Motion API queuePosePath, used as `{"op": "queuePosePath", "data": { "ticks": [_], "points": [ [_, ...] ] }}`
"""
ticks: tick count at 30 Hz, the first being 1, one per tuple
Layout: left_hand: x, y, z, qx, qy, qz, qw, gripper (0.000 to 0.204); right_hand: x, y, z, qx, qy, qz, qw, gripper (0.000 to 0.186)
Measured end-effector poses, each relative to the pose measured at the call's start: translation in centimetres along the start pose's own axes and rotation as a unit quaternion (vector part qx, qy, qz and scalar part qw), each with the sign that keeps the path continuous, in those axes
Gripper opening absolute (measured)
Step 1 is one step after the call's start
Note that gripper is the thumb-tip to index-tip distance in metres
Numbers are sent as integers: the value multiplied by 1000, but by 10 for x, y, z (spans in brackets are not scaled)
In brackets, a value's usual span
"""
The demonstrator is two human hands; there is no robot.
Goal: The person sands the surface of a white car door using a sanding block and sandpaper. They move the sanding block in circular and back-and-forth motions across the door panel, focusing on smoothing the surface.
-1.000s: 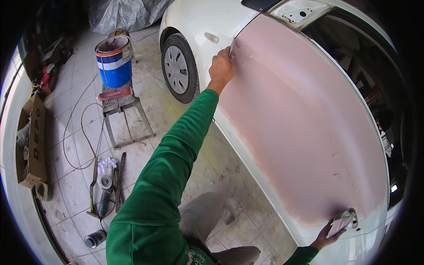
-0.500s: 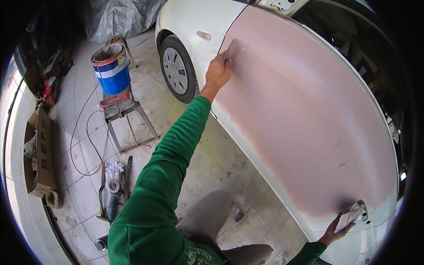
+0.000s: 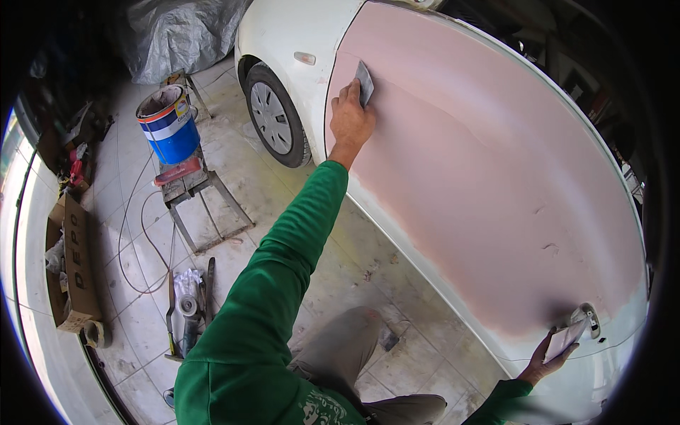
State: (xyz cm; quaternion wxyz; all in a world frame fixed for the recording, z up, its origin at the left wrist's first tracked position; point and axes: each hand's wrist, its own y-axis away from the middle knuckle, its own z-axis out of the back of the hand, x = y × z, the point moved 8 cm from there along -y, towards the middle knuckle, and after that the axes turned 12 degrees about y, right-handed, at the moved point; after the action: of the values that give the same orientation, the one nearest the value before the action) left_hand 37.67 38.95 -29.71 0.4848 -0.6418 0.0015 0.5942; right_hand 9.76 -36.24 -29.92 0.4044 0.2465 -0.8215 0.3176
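Clutter (image 3: 54, 256) is being contained at the far left by a cardboard box (image 3: 83, 273), probably so that it is not being strewn underfoot. A blue can (image 3: 170, 134) is being raised by a low stool (image 3: 185, 190), presumably for easier reach. Nearer, an angle grinder (image 3: 190, 322) is being supported by the tiled floor (image 3: 340, 262), apparently out of the way of the legs. Over the front part of the pink-coated car door (image 3: 453, 191), a thin grey spreader (image 3: 364, 83) is being gripped by the left hand (image 3: 350, 120); its fingers are being closed on the lower end, likely so that the blade is being left free. Whether full contact is being made cannot be told. Farther right, near the door handle (image 3: 593, 320), a pale flat plate (image 3: 560, 346) is being held by the right hand (image 3: 544, 358), fingers curled round its edges, seemingly for steadiness.
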Motion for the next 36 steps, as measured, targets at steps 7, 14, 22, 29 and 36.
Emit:
{"op": "queuePosePath", "data": {
  "ticks": [7,14,22,29,36],
  "points": [
    [60,-30,41,15,203,82,976,51,2,-10,11,58,-17,10,998,59],
    [56,-72,31,48,89,70,992,56,2,-12,14,19,-39,-2,999,61],
    [41,-61,13,4,75,64,995,55,1,-10,8,65,-30,-17,997,62],
    [-32,13,-13,17,52,68,996,59,-6,-7,16,56,-45,-26,997,60],
    [-111,82,-32,43,76,47,995,65,-5,-12,8,162,-88,-20,983,58]
  ]
}}
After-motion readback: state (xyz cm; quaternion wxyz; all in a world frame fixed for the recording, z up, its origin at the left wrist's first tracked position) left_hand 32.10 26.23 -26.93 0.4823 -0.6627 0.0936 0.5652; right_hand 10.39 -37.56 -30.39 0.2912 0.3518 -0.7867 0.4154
